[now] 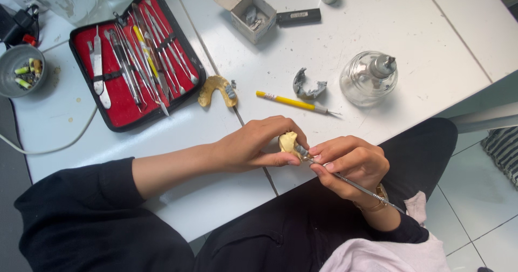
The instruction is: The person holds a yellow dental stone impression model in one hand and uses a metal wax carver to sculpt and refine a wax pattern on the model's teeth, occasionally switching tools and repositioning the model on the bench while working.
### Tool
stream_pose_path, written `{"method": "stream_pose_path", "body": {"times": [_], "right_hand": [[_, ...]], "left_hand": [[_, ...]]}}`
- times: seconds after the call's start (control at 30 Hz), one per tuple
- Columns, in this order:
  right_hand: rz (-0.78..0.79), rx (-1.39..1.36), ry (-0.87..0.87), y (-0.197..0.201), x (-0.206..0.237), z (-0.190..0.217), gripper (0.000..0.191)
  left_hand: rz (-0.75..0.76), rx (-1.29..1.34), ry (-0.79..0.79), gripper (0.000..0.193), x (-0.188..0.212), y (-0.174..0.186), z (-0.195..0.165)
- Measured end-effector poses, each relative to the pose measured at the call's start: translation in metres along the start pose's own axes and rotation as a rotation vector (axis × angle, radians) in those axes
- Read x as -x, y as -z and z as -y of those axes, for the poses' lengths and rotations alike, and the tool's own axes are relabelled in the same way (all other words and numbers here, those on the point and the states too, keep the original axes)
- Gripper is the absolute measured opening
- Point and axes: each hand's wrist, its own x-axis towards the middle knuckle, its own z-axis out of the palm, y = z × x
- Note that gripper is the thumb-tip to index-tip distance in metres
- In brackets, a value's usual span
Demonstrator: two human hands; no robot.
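At the desk's [377, 29] front edge, a yellow cast [287, 141] is gripped steady by the left hand [249, 148], so a metal tool [356, 184], pinched pen-like by the right hand [353, 161], meets it.

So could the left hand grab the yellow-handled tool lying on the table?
Probably not right now: the left hand is full, gripping a yellow dental cast. The yellow-handled tool lies just beyond it on the white table, nothing between.
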Motion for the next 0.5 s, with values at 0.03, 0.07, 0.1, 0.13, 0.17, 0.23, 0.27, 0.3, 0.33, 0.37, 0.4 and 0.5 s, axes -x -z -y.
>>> {"method": "stream_pose_path", "body": {"times": [0.03,0.07,0.1,0.13,0.17,0.23,0.27,0.3,0.33,0.37,0.4,0.5], "right_hand": [[-0.005,0.008,-0.010,-0.001,0.003,0.001,0.025],[0.006,-0.001,-0.028,-0.002,0.007,0.005,0.024],[0.021,-0.007,-0.029,-0.001,0.009,0.006,0.023],[0.035,-0.010,-0.004,0.001,0.008,0.004,0.023],[0.062,-0.078,0.005,0.004,0.007,0.003,0.021],[0.111,-0.223,-0.007,0.010,0.007,0.001,0.022],[0.074,-0.296,-0.042,0.011,0.009,-0.001,0.023],[0.038,-0.366,-0.073,0.013,0.010,-0.004,0.024],[0.003,-0.436,-0.105,0.016,0.011,-0.007,0.027],[0.006,-0.446,-0.145,0.019,0.013,-0.011,0.025],[0.009,-0.456,-0.186,0.022,0.015,-0.014,0.025],[0.049,-0.488,-0.214,0.026,0.023,-0.024,0.034]], "left_hand": [[-0.006,0.004,-0.001,0.038,0.001,-0.002,0.000],[-0.003,0.027,0.001,0.037,0.003,-0.006,-0.001],[-0.006,0.038,-0.006,0.037,0.003,-0.008,-0.001],[-0.007,0.026,-0.028,0.037,0.002,-0.006,0.000],[-0.008,0.038,-0.016,0.035,0.001,-0.005,-0.001],[-0.001,0.082,0.028,0.031,0.000,-0.004,-0.004],[0.003,0.101,0.016,0.031,-0.001,-0.002,-0.005],[0.007,0.117,0.002,0.030,-0.002,0.001,-0.006],[0.010,0.134,-0.013,0.029,-0.004,0.004,-0.005],[0.012,0.144,-0.011,0.030,-0.004,0.006,-0.004],[0.014,0.154,-0.008,0.031,-0.004,0.008,-0.004],[0.009,0.154,-0.006,0.031,-0.002,0.010,0.001]]}}
